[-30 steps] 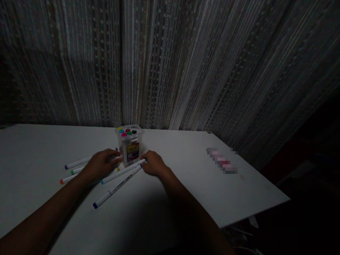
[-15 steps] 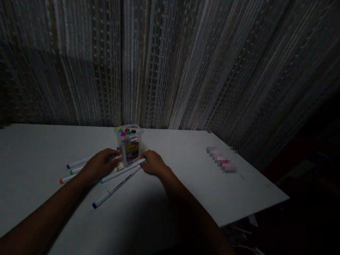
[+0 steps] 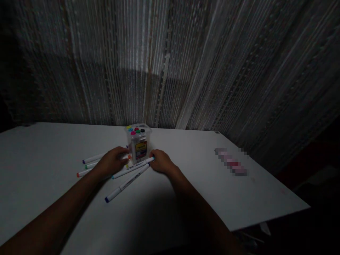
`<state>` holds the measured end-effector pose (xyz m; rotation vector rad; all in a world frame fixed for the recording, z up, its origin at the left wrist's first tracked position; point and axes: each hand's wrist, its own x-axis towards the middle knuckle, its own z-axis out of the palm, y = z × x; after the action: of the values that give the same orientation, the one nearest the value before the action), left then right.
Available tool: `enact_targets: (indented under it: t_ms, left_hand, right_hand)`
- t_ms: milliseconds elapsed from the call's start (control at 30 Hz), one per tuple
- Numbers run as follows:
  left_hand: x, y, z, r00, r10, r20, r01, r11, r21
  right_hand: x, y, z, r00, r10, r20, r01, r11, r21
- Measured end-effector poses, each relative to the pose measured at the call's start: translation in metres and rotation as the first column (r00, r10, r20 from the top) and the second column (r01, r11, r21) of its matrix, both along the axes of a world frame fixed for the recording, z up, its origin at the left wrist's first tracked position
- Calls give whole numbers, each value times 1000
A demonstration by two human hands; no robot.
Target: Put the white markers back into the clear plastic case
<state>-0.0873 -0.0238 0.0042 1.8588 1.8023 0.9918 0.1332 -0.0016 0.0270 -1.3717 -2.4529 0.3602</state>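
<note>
Beside the left of a clear plastic box [image 3: 129, 141] of markers, my left hand [image 3: 113, 162] has its thumb and fingers bent round the end of an orange-tipped marker [image 3: 129, 157]. Most of that marker is hidden behind the hand. My right hand [image 3: 162, 161] is closed at the box's lower right side. A light-blue-tipped marker [image 3: 132, 170] and a dark-blue-tipped marker [image 3: 124, 185] have their far ends against its fingers. Whether those fingers grip a marker or the box is hard to see. Several coloured caps [image 3: 137, 131] show upright in the box.
More white markers with purple [image 3: 92, 158], green [image 3: 91, 165] and red-orange [image 3: 84, 172] ends lie left of my left hand. A blurred pink item [image 3: 231, 162] lies on the white table [image 3: 191, 184] at the right. A striped curtain [image 3: 159, 71] hangs behind.
The whole view has shifted, so the table things appear farther right. An orange marker tip now shows between my left thumb and fingers. My right hand keeps its place by the box.
</note>
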Motion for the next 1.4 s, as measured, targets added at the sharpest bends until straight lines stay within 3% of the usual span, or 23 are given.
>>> enact_targets:
  t_ms: [100, 367, 933, 1400]
  left_hand:
    - [-2, 1, -2, 998, -56, -32, 56, 998, -2]
    - [-3, 1, 1, 997, -53, -48, 51, 998, -47]
    - [-1, -7, 11, 998, -29, -59, 27, 999, -34]
    - [-2, -7, 18, 981, -21, -194, 12, 999, -51]
  right_hand:
    - [0, 1, 2, 999, -16, -34, 15, 999, -42]
    - [-1, 0, 3, 999, -30, -38, 27, 997, -73]
    - [0, 0, 0, 1000, -19, -18, 18, 999, -34]
    - [1, -2, 3, 1000, -19, 3, 19, 999, -40]
